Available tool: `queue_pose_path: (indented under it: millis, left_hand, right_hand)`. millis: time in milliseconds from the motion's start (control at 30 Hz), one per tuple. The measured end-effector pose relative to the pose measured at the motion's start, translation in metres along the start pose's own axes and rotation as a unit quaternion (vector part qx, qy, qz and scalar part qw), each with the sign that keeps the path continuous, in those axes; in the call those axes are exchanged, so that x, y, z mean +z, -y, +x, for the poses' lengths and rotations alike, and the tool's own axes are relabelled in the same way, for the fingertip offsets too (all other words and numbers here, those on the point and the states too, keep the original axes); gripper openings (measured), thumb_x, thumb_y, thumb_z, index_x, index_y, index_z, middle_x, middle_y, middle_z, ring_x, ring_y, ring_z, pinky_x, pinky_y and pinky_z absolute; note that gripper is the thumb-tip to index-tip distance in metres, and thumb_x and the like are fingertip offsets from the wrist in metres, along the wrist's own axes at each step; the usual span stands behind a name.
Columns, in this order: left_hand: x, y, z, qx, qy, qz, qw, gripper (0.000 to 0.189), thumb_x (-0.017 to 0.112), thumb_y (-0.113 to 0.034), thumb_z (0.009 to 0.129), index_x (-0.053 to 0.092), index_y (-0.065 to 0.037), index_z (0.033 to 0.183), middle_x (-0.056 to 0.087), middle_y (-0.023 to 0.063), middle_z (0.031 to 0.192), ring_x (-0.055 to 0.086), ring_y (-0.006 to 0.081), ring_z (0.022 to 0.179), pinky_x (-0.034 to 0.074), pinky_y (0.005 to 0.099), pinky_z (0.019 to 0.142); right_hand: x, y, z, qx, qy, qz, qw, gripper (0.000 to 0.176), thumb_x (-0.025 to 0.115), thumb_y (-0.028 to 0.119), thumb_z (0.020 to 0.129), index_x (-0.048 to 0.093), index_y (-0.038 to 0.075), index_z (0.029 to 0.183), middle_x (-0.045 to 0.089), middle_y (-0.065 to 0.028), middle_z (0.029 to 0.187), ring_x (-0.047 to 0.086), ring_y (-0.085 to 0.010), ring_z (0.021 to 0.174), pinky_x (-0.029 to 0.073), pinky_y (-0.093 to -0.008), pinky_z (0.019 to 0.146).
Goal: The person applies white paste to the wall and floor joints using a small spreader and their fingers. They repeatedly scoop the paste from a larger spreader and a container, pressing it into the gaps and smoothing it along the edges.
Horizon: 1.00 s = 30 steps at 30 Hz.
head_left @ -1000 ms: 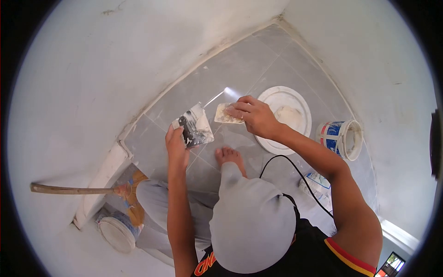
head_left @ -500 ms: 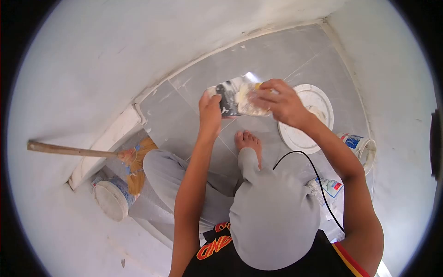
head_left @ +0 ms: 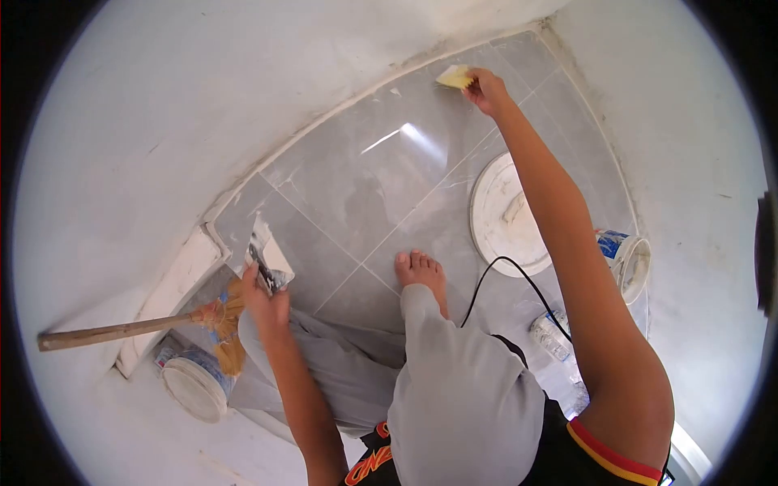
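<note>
My right hand (head_left: 488, 91) is stretched far forward, fingers closed on a yellow putty spreader (head_left: 455, 77) held close to the foot of the far wall. Low on the left, my left hand (head_left: 266, 304) grips a flat putty board (head_left: 275, 259), dark and white with pale putty smeared over it, above the floor near my knee. Its thumb lies on the board's lower edge.
Grey floor tiles (head_left: 348, 219) meet the white wall (head_left: 243, 89). A white bucket lid (head_left: 494, 215) lies right of my bare foot (head_left: 423, 274). Buckets stand right (head_left: 636, 267) and left (head_left: 194, 389), the latter beside a straw broom (head_left: 229, 324). A black cable (head_left: 502, 261) curves by my knee.
My hands were together over the floor, spreader against board. Now they are apart: the right has reached forward to the wall base with the spreader, the left has dropped back left with the board.
</note>
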State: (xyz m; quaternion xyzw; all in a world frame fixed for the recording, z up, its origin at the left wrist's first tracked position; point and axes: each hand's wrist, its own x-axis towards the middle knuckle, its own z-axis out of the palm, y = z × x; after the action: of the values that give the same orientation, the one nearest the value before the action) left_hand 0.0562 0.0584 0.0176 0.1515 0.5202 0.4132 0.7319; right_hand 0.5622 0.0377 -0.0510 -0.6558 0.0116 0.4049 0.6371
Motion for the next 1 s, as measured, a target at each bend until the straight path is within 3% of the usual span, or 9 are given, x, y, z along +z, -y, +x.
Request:
queue_pose_path:
  millis: [67,133,333,533,633,833,900,933,1000]
  left_hand:
    - [-0.014,0.004,0.004,-0.006,0.007,-0.007,1.0,0.014,0.049,-0.018,0.083,0.054,-0.01,0.093,0.059,-0.0029,0.077,0.055,0.0087,0.061,0.038,0.0218,0.042]
    - [-0.024,0.005,0.009,-0.02,0.037,-0.004,0.999,0.026,0.045,-0.016,0.084,0.048,-0.011,0.109,0.058,-0.0022,0.088,0.056,0.0093,0.07,0.041,0.0227,0.049]
    - [-0.007,0.005,0.015,-0.013,0.016,-0.026,0.999,0.026,0.045,-0.016,0.084,0.048,-0.008,0.109,0.058,0.0004,0.09,0.056,0.0099,0.071,0.041,0.0232,0.049]
    - [-0.02,0.003,0.02,-0.006,0.024,-0.032,0.999,0.028,0.045,-0.017,0.084,0.048,-0.007,0.11,0.058,0.0013,0.095,0.056,0.0111,0.075,0.043,0.0255,0.053]
    - [-0.028,0.003,0.025,-0.012,0.063,-0.045,0.997,0.028,0.045,-0.016,0.084,0.048,-0.007,0.11,0.058,0.0016,0.096,0.057,0.0119,0.078,0.045,0.0266,0.056]
    - [-0.019,0.001,0.017,-0.001,0.021,-0.046,0.999,0.028,0.046,-0.014,0.084,0.048,-0.006,0.111,0.058,0.0023,0.098,0.058,0.0125,0.084,0.048,0.027,0.063]
    - [-0.008,-0.002,0.01,0.011,0.005,-0.047,0.999,0.021,0.048,-0.015,0.083,0.051,-0.007,0.102,0.058,-0.0001,0.088,0.056,0.0105,0.074,0.044,0.0239,0.055]
    - [-0.002,-0.003,0.007,0.021,-0.01,-0.045,0.999,0.014,0.051,-0.016,0.082,0.054,-0.009,0.093,0.058,-0.0024,0.078,0.055,0.0084,0.064,0.04,0.0208,0.046]
    - [0.003,-0.006,0.004,0.025,-0.018,-0.055,0.998,0.014,0.051,-0.017,0.082,0.053,-0.009,0.094,0.058,-0.0021,0.079,0.055,0.0085,0.064,0.04,0.0211,0.047]
  right_hand:
    - [0.006,0.009,0.02,0.012,0.008,0.0,1.0,0.017,0.055,0.009,0.075,0.052,-0.004,0.087,0.054,-0.0121,0.08,0.056,-0.021,0.068,0.052,-0.03,0.053]
    - [0.02,0.021,0.033,0.027,0.0,-0.034,0.999,0.015,0.054,0.005,0.075,0.05,-0.005,0.085,0.052,-0.012,0.078,0.055,-0.021,0.066,0.053,-0.0293,0.053]
    - [0.054,0.05,0.047,0.053,-0.027,-0.065,0.996,0.009,0.051,-0.001,0.077,0.05,-0.006,0.085,0.052,-0.0137,0.078,0.055,-0.0219,0.066,0.057,-0.031,0.06]
    - [0.019,0.056,-0.006,-0.062,-0.006,-0.026,0.998,0.017,0.055,0.006,0.078,0.053,-0.005,0.09,0.054,-0.0128,0.089,0.057,-0.0212,0.075,0.054,-0.0285,0.062]
    - [0.003,0.046,-0.003,-0.128,-0.117,-0.055,0.983,0.022,0.058,0.008,0.077,0.055,-0.003,0.095,0.056,-0.0116,0.091,0.058,-0.0197,0.075,0.052,-0.0291,0.06]
    - [-0.02,-0.012,0.069,-0.317,-0.182,-0.228,0.902,0.018,0.059,0.012,0.076,0.061,-0.005,0.083,0.06,-0.01,0.073,0.058,-0.0162,0.066,0.048,-0.0296,0.057]
    - [-0.004,-0.017,0.061,-0.365,-0.259,-0.357,0.82,0.022,0.059,0.017,0.075,0.062,-0.005,0.078,0.06,-0.0129,0.064,0.059,-0.0217,0.062,0.046,-0.0341,0.058]
    - [0.004,-0.018,0.055,-0.367,-0.254,-0.358,0.82,0.022,0.059,0.017,0.075,0.062,-0.005,0.078,0.06,-0.0129,0.064,0.059,-0.0217,0.062,0.046,-0.0341,0.058]
    - [0.025,-0.022,0.035,-0.357,-0.291,-0.378,0.803,0.026,0.056,0.022,0.073,0.062,-0.003,0.076,0.06,-0.0219,0.071,0.058,-0.0369,0.065,0.045,-0.0413,0.063]
